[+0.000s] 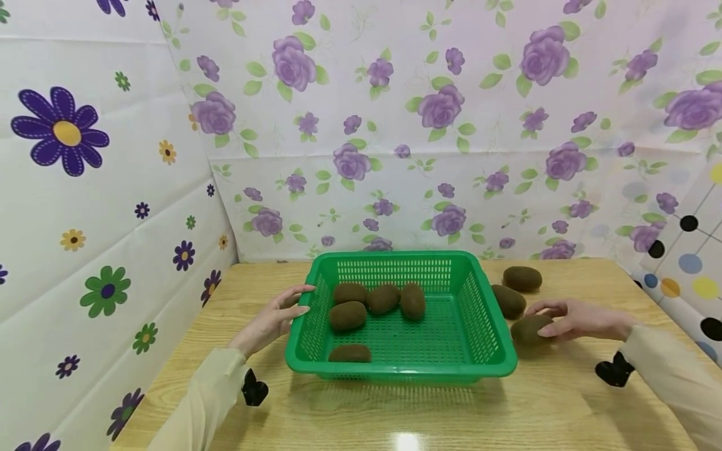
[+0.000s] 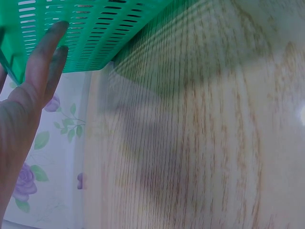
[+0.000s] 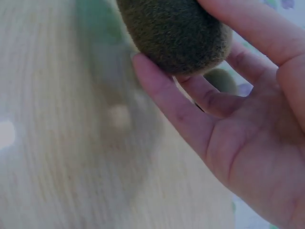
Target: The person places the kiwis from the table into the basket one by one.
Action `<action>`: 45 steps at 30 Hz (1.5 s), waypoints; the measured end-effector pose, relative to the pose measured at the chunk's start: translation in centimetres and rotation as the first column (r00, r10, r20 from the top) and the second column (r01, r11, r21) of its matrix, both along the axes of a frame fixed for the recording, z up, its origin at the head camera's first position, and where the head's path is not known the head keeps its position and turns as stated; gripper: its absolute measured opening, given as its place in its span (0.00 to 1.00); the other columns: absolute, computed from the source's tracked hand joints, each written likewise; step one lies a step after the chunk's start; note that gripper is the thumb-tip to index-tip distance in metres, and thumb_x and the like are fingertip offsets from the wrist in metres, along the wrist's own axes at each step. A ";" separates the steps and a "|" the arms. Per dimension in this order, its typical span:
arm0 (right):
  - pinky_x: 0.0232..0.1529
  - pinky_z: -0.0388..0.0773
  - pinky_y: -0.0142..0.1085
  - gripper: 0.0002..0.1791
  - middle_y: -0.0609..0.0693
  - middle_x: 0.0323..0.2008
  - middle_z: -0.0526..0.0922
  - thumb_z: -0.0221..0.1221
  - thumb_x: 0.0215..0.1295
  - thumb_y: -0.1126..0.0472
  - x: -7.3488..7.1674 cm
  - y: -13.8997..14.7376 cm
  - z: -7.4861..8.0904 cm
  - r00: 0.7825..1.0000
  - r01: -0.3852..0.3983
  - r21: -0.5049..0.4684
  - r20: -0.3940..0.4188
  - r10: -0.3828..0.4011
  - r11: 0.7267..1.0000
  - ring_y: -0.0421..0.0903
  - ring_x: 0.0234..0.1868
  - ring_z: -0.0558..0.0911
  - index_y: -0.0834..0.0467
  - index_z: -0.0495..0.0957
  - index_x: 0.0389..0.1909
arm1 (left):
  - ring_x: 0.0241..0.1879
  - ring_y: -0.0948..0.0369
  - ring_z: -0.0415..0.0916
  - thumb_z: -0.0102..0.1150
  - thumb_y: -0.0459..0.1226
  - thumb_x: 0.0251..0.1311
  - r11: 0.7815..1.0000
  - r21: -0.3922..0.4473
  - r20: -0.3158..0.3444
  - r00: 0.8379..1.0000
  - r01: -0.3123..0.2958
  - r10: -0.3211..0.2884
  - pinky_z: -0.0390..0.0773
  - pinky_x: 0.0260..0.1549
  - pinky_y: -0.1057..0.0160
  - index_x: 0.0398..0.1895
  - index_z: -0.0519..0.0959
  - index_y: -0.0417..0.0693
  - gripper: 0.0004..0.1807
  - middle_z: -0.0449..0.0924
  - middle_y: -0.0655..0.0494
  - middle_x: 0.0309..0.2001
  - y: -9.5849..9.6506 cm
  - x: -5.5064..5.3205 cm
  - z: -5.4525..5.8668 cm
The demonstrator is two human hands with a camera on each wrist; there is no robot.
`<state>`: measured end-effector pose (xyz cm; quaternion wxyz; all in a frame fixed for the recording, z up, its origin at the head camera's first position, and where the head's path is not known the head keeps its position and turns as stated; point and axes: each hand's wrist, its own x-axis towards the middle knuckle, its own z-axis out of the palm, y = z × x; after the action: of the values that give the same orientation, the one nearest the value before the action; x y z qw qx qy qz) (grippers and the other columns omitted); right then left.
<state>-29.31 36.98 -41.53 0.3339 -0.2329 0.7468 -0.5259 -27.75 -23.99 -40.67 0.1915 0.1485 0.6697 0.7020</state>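
Observation:
A green plastic basket (image 1: 395, 369) with slotted walls stands on the wooden table, several brown fuzzy kiwis (image 1: 347, 316) lying in it, mostly toward its left and back. My left hand (image 1: 276, 316) holds the basket's left rim; in the left wrist view its fingers (image 2: 40, 67) lie along the slotted outer wall. Just right of the basket, my right hand (image 1: 575, 319) grips a kiwi (image 1: 530, 331) between thumb and fingers. That kiwi (image 3: 174, 36) fills the top of the right wrist view, fingertips against its side and lower end.
Two more kiwis lie on the table (image 1: 361, 419) right of the basket: one (image 1: 509, 302) close by its wall, another (image 1: 522, 279) farther back. Flower-printed cloth (image 1: 395, 125) hangs behind the table and at its sides.

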 end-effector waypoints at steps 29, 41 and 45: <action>0.46 0.71 0.47 0.24 0.62 0.63 0.52 0.54 0.65 0.61 0.0 -6.2 9.0 0.959 0.214 -0.016 -0.186 -0.213 0.977 0.56 0.54 0.68 0.58 0.61 0.61 | 0.62 0.48 0.50 0.48 0.32 0.65 1.000 0.020 0.002 1.000 0.009 -0.009 0.65 0.50 0.50 0.66 0.56 0.46 0.27 0.36 0.49 0.68 0.1 0.0 0.0; 0.46 0.71 0.49 0.25 0.59 0.60 0.59 0.60 0.60 0.57 -1.2 -12.2 9.3 0.945 0.201 -0.037 -0.256 -0.203 0.979 0.56 0.52 0.70 0.54 0.66 0.58 | 0.64 0.50 0.43 0.49 0.34 0.64 1.000 -0.002 0.002 1.000 0.000 0.000 0.61 0.52 0.48 0.66 0.56 0.49 0.27 0.33 0.48 0.69 0.0 0.0 -0.1; 0.46 0.70 0.50 0.26 0.59 0.61 0.57 0.61 0.58 0.56 -1.5 -14.3 9.5 0.954 0.178 -0.047 -0.237 -0.184 0.983 0.56 0.52 0.70 0.53 0.66 0.58 | 0.64 0.51 0.45 0.49 0.34 0.64 1.000 0.007 0.005 1.000 -0.002 0.002 0.62 0.52 0.49 0.66 0.57 0.49 0.27 0.34 0.49 0.68 -0.1 -0.1 -0.1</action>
<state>-30.78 22.69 -32.05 0.1884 -0.2295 0.7932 -0.5316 -27.80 -24.06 -40.76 0.1920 0.1468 0.6667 0.7050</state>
